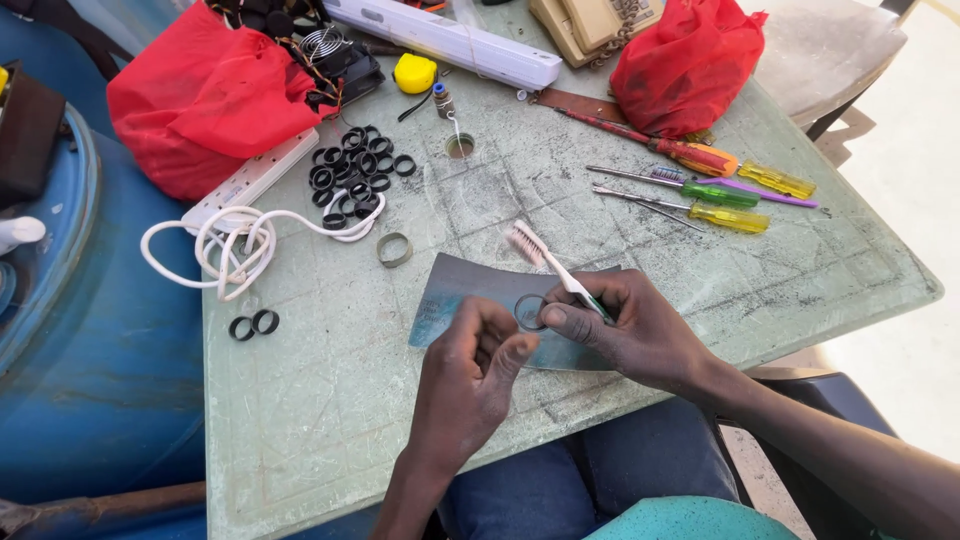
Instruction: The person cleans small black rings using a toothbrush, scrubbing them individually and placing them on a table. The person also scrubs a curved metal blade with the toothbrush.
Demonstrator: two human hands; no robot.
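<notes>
My right hand grips a white toothbrush whose pink bristles point up and away, and its thumb rests beside a small grey ring. My left hand has its fingers curled and pinches the ring's left side. Both hands rest over a curved grey-blue metal sheet lying on the worn green table.
A pile of black rings, two loose black rings and a metal band lie to the left. A white cable, a power strip, red bags, several screwdrivers and a blue barrel surround the table.
</notes>
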